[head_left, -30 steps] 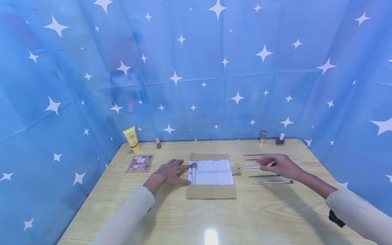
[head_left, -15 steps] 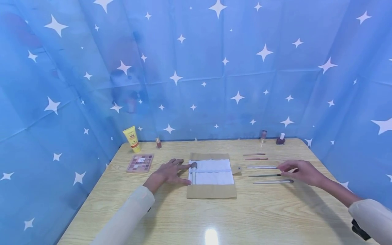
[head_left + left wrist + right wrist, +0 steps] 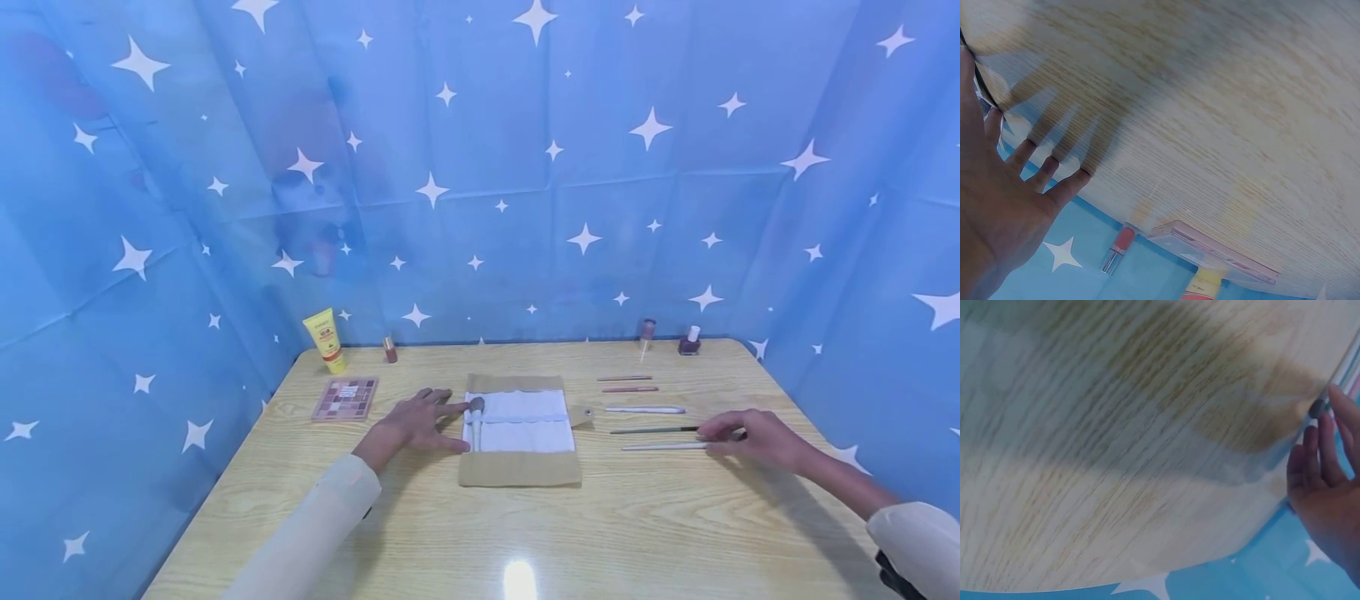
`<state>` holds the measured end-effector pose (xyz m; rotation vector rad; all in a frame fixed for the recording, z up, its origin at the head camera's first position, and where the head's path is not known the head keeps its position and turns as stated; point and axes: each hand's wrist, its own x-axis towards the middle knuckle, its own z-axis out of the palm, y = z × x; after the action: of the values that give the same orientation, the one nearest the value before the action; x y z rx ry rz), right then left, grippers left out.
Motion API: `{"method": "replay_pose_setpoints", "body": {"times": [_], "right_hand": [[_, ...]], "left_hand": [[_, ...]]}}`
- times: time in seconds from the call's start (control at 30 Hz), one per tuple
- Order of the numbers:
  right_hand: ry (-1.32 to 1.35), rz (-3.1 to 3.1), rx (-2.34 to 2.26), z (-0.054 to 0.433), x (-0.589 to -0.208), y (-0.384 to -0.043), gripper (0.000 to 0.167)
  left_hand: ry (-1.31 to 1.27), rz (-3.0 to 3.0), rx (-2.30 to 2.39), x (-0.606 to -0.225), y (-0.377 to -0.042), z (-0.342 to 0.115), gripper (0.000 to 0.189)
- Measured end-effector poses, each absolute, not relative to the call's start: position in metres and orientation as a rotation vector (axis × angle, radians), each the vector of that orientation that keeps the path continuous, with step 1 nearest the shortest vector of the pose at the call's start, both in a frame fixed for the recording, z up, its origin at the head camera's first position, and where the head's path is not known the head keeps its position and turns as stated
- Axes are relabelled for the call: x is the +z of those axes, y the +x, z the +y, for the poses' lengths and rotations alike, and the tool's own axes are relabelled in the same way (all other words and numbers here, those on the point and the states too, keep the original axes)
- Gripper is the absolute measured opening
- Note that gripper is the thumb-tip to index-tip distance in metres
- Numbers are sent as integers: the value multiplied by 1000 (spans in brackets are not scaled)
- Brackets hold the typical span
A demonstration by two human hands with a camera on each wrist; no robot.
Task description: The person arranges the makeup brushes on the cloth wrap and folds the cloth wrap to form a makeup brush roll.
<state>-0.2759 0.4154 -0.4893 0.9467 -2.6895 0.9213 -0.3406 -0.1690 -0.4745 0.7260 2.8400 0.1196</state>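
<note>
A tan brush roll (image 3: 521, 473) with a white pocketed lining lies unrolled on the table. A makeup brush (image 3: 476, 427) with a pale handle and fluffy head lies along the lining's left side. My left hand (image 3: 420, 423) rests at the roll's left edge, fingers spread. My right hand (image 3: 757, 440) is over the right ends of a dark thin brush (image 3: 652, 430) and a pale brush (image 3: 660, 447), fingers extended. In the right wrist view a dark brush head (image 3: 1317, 408) shows by the fingertips; any firm grip is not visible.
Beyond these lie a white brush (image 3: 645, 409) and two thin reddish-brown brushes (image 3: 630, 389). An eyeshadow palette (image 3: 345, 399), yellow tube (image 3: 326, 340) and small lip tube (image 3: 390, 349) are at left. A nail polish bottle (image 3: 689, 342) and a lip gloss tube (image 3: 647, 333) stand at the back right.
My right hand has moved from the white brush toward the right and nearer, to the ends of the two nearest brushes. The white brush lies slightly farther right. The left hand stays put.
</note>
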Motion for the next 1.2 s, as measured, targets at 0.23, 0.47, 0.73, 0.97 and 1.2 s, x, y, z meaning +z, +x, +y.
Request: {"method": "replay_pose_setpoints", "body": {"times": [0.23, 0.47, 0.73, 0.97, 1.2], "right_hand": [[943, -2672, 838, 417, -497, -274, 18], [978, -2667, 874, 415, -494, -271, 17], [970, -2796, 1161, 417, -467, -276, 14], [648, -2920, 1456, 415, -442, -276, 33], [631, -2742, 1635, 401, -434, -279, 36]], "left_hand": [[728, 2838, 109, -474, -342, -169, 86], [720, 2833, 86, -475, -342, -168, 86], [714, 2832, 95, -474, -341, -168, 86], [720, 2835, 98, -473, -341, -168, 86], [734, 2835, 95, -476, -342, -168, 86]]}}
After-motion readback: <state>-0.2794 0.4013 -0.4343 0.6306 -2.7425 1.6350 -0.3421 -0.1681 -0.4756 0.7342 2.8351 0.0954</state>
